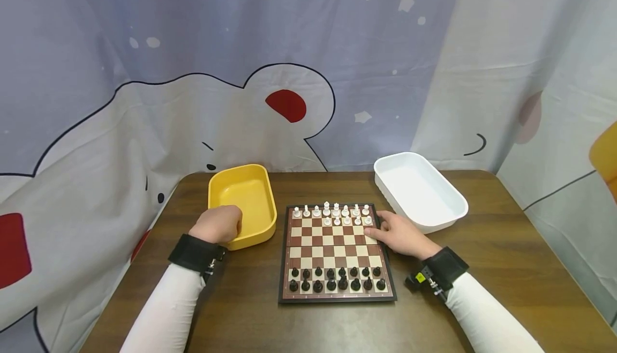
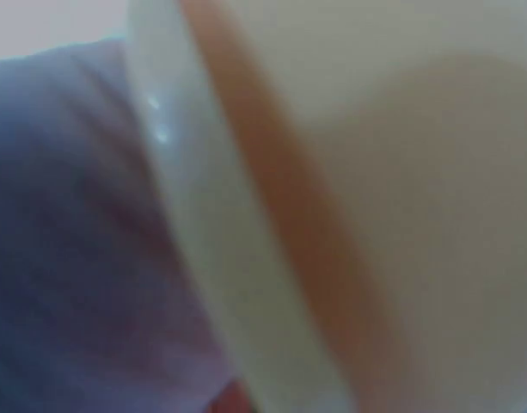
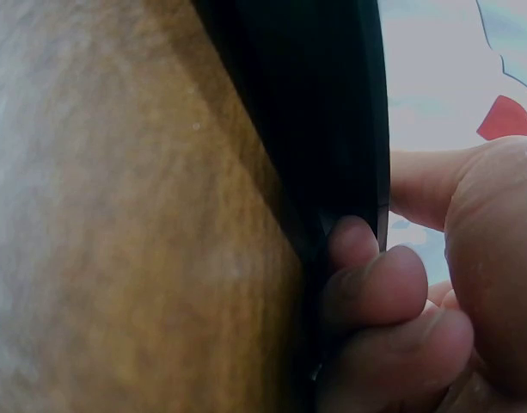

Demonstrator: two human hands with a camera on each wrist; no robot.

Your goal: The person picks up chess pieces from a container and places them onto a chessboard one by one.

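Note:
My left hand reaches over the near left rim of a yellow tray, its fingers hidden from the head view. Blurred in the left wrist view, the tray's rim fills the middle; no fingers can be made out there. A brown-and-cream chessboard lies on the table. My right hand holds its right edge, thumb on top; in the right wrist view, curled fingers touch the black side. White chess pieces stand along the far rows, black pieces along the near rows.
A white tray stands at the back right, behind my right hand. The wooden table runs back to a patterned curtain. The second far row on the board holds white pawns only from its middle to the right.

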